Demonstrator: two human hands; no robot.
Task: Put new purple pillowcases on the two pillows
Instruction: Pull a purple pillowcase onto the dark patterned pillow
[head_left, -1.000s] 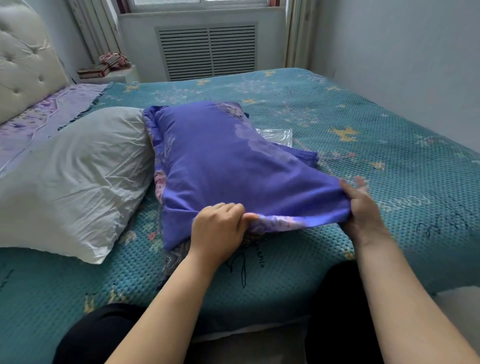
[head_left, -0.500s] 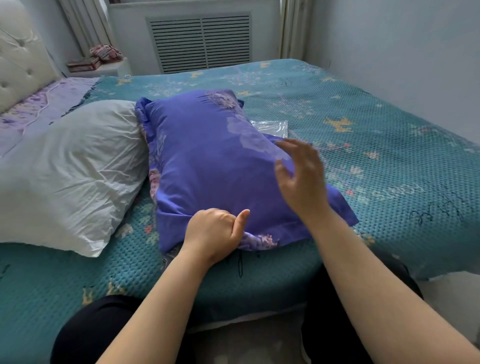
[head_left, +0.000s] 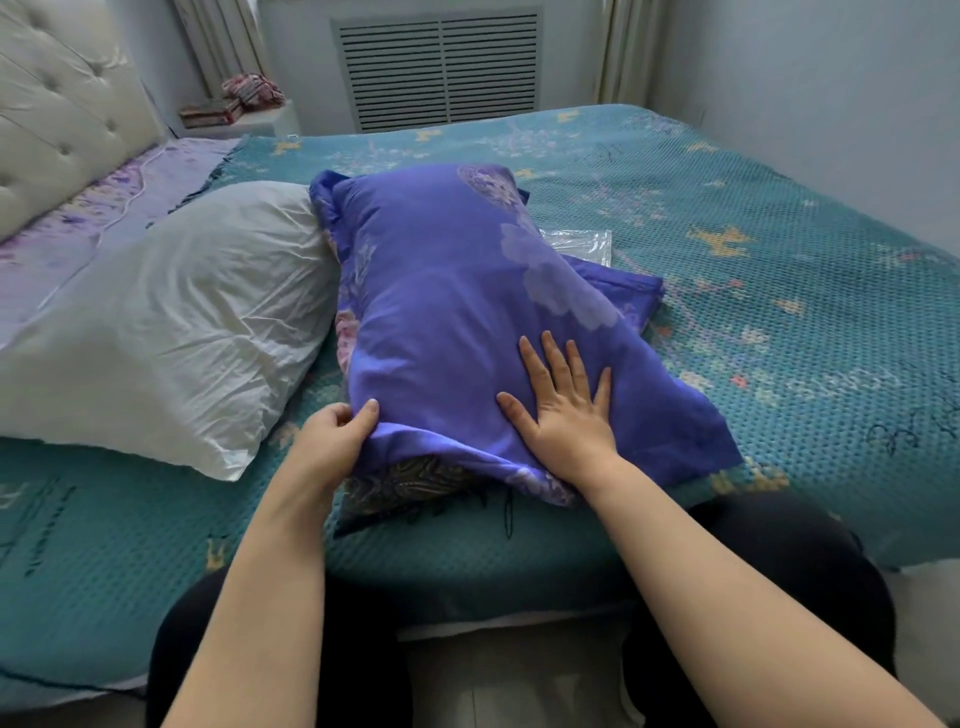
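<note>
Faintly, dark handwriting-like marks run across the teal bedspread (head_left: 779, 291) at its near left and right edges, too small and slanted to read. Around the work lie a white uncovered pillow (head_left: 171, 332) on the left, touching the purple one along its side, a clear plastic bag (head_left: 579, 240) partly hidden behind it, and a folded purple pillowcase (head_left: 623, 286) peeking out at its right flank, resting on that bag. Farther back stand a tufted cream headboard (head_left: 62, 114), a slatted vent panel (head_left: 439, 67) and a small stack of things on a side ledge. The purple pillowcase (head_left: 447, 312), printed with pale flowers, covers a pillow lying lengthwise on the bed near its front edge; at the open near end a dark patterned inner cover (head_left: 410, 480) shows below the hem. The left hand (head_left: 330, 441) pinches that hem at its left corner, thumb on top. The right hand (head_left: 563, 410) lies flat on the case, fingers spread.
</note>
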